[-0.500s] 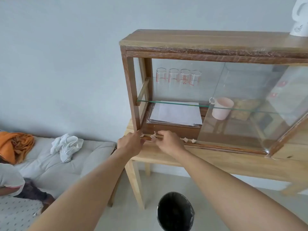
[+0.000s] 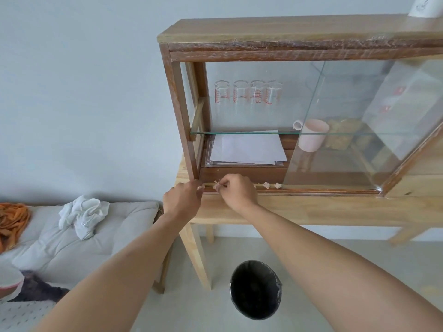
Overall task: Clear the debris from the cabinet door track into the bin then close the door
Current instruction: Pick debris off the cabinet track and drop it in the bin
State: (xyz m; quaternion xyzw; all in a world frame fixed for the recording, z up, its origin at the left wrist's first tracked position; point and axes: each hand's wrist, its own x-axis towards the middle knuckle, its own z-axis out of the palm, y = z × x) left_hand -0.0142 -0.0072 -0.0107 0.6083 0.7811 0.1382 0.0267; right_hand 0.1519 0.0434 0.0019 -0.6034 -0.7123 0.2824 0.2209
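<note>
A wooden cabinet (image 2: 287, 29) with a sliding glass door (image 2: 347, 116), slid open to the right, stands on a wooden table. Small pale crumpled scraps of debris (image 2: 272, 185) lie in the door track (image 2: 323, 190) along the bottom front. My left hand (image 2: 183, 200) is at the track's left end, its fingers pinched on a pale scrap. My right hand (image 2: 238, 190) is just beside it, fingers pinched on another scrap at the track. A black lined bin (image 2: 255, 289) stands on the floor below, between my forearms.
Inside the cabinet are several glass beakers (image 2: 248, 94) on a glass shelf, a pink mug (image 2: 312, 137) and papers (image 2: 247, 148). A grey cushioned seat (image 2: 115, 226) with white and orange cloths stands at the left; part of a seated person shows at the lower left.
Both hands stay at the left end of the track, the fingers now pinched on scraps. The view has shifted slightly closer to the cabinet.
</note>
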